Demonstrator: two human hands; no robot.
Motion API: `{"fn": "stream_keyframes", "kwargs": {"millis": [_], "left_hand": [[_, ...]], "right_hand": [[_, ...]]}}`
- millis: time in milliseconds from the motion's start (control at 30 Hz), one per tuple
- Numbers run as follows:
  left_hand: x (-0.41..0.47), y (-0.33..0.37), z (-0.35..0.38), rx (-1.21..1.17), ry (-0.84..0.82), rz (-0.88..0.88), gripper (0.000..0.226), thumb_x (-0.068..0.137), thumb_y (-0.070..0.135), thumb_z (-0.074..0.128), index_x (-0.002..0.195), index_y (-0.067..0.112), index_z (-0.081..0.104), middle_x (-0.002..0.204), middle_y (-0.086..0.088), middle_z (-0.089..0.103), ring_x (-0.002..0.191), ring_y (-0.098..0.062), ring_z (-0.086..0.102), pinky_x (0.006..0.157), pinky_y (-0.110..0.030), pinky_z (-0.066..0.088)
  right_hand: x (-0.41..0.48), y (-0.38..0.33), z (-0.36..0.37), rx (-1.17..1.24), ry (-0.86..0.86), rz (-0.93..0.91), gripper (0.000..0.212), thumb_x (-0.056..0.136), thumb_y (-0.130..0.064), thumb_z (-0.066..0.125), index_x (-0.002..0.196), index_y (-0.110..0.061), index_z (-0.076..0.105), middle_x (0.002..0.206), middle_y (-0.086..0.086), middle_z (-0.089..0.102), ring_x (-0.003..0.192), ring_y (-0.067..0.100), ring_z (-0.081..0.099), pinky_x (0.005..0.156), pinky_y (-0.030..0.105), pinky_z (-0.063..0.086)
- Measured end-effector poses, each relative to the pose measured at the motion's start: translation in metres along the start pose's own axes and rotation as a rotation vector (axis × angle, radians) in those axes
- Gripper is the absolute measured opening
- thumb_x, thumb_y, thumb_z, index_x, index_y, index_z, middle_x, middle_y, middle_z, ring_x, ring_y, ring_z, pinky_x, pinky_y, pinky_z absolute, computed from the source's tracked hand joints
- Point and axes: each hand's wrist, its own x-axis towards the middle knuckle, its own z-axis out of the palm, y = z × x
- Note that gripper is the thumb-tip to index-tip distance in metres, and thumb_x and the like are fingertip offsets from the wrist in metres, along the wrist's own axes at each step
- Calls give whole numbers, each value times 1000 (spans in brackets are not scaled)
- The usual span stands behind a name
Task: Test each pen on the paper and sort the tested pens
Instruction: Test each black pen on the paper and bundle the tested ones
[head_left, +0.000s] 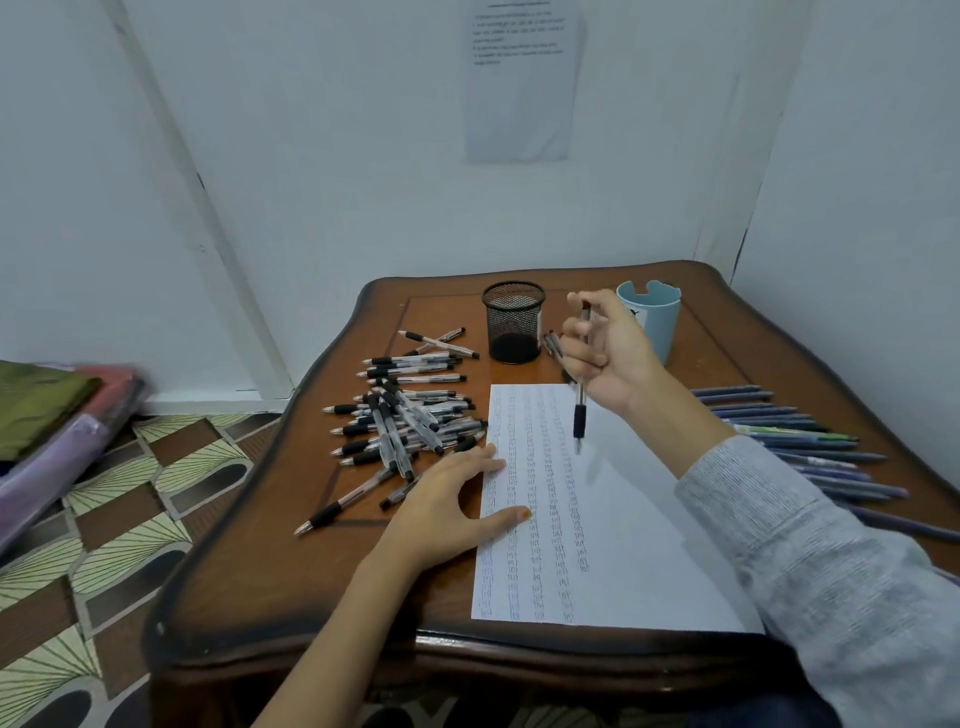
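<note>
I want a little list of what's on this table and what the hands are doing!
Left hand: rests flat on the left edge of the white scribbled paper
Right hand: holds clear black-grip pen, tip down over paper
Left of paper: pile of similar clear pens
Right of paper: row of dark blue pens
Back: black mesh cup, light blue cup

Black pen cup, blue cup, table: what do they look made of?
Black round mesh pen cup: matte wire mesh, probably metal; the lattice is see-through. Light blue notched cup: smooth, likely plastic, possibly ceramic. Brown scalloped table: glossy varnished wood, judging by grain and sheen.
</note>
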Motion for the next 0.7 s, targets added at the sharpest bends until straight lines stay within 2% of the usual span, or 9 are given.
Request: {"fn": "stream_keyframes", "kwargs": {"millis": [167, 233, 333, 367, 433, 500, 567, 600, 700], "left_hand": [[0, 1, 1, 6, 3, 18, 72, 73, 65, 64, 136, 32, 49, 147, 21, 36, 125, 12, 23, 106, -21, 18], [0, 1, 0, -1, 4, 19, 74, 72, 68, 63, 135, 33, 50, 147, 20, 36, 127, 10, 25, 110, -26, 22], [-1, 2, 0, -1, 1, 18, 76, 69, 70, 61, 135, 32, 50, 147, 19, 37, 127, 9, 26, 111, -29, 23], [-1, 3, 0, 3, 0, 17, 76, 69, 70, 61, 135, 32, 50, 147, 18, 37, 127, 9, 26, 110, -28, 22], [-1, 3, 0, 7, 2, 17, 76, 69, 70, 61, 135, 33, 50, 147, 18, 37, 128, 7, 27, 111, -29, 23], [-1, 4, 0, 7, 4, 16, 77, 68, 71, 59, 134, 33, 50, 148, 17, 38, 132, 2, 30, 111, -30, 25], [-1, 5, 0, 7, 1, 20, 77, 68, 71, 59, 134, 32, 50, 148, 16, 38, 132, 1, 30, 110, -29, 24], [-1, 4, 0, 9, 0, 24, 76, 69, 70, 59, 134, 32, 50, 148, 16, 38, 130, 3, 30, 109, -28, 24], [0, 4, 1, 22, 3, 30, 71, 73, 66, 62, 134, 31, 50, 147, 15, 39, 129, 4, 29, 111, -30, 26]], "right_hand": [[-18, 3, -2, -9, -26, 49, 16, 90, -12, 36, 88, -20, 50, 49, -8, 37, 32, 4, 18, 32, 17, 14], [-27, 4, -4, -1, -63, 68, 15, 93, -19, 40, 92, -16, 55, 55, -5, 44, 34, 3, 21, 34, 15, 15], [-40, 5, -8, -59, -123, 81, 31, 94, -37, 46, 100, -11, 61, 72, 1, 60, 35, 3, 27, 35, 12, 19], [-45, 4, -8, -104, -122, 72, 32, 93, -35, 49, 105, -8, 62, 80, 4, 64, 35, 3, 30, 35, 11, 20], [-54, 4, -10, -213, -100, 51, 27, 92, -13, 51, 115, -3, 62, 98, 9, 68, 34, 4, 34, 34, 12, 23], [-62, 6, -13, -268, -105, 96, 31, 92, 0, 44, 118, 0, 61, 111, 16, 68, 37, 4, 44, 35, 12, 31], [-71, 9, -20, -224, -161, 219, 33, 97, -14, 39, 116, 0, 62, 115, 22, 66, 61, 13, 65, 49, 13, 46], [-75, 12, -24, -254, -185, 287, 42, 99, -28, 35, 116, -2, 63, 112, 21, 67, 72, 20, 66, 54, 19, 50], [-86, 24, -37, -565, -186, 377, 77, 98, -58, 17, 107, -5, 72, 82, 19, 65, 54, 14, 51, 45, 20, 40]]}}
